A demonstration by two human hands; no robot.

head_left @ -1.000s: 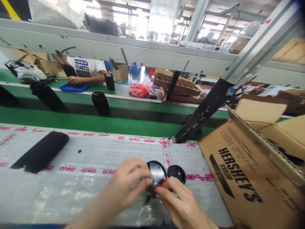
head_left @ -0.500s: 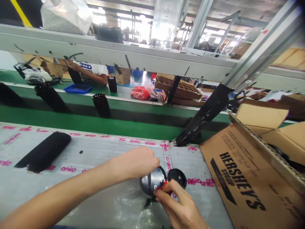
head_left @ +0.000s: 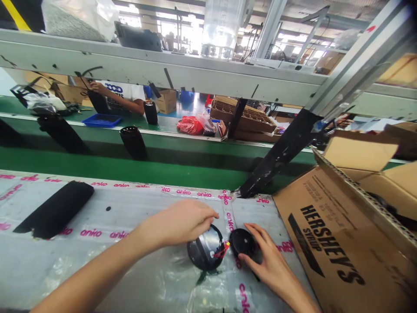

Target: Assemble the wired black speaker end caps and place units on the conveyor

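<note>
A round black housing (head_left: 202,250) with a silver inner face sits on the plastic-covered bench. Red wires (head_left: 222,251) with a small yellow connector come out at its right side. My left hand (head_left: 184,221) lies against the far left rim of the housing, thumb and forefinger apart with nothing seen between them. Its other fingers are hidden. To the right is a round black cap (head_left: 241,241), lying on the bench. My right hand (head_left: 269,256) holds this cap by its edge, fingertips at the far side and thumb at the near side.
A black fabric-covered tube (head_left: 57,211) lies on the bench at left. An open cardboard box (head_left: 325,234) stands at right. Beyond the bench, a green conveyor (head_left: 182,167) carries upright black cylinders (head_left: 133,142). A slanted black post (head_left: 276,154) rises at its edge. A co-worker's arm (head_left: 127,104) is across.
My right hand has let go of the red wires and moved right to the black cap. The left thumb and forefinger have parted. The view has shifted slightly.
</note>
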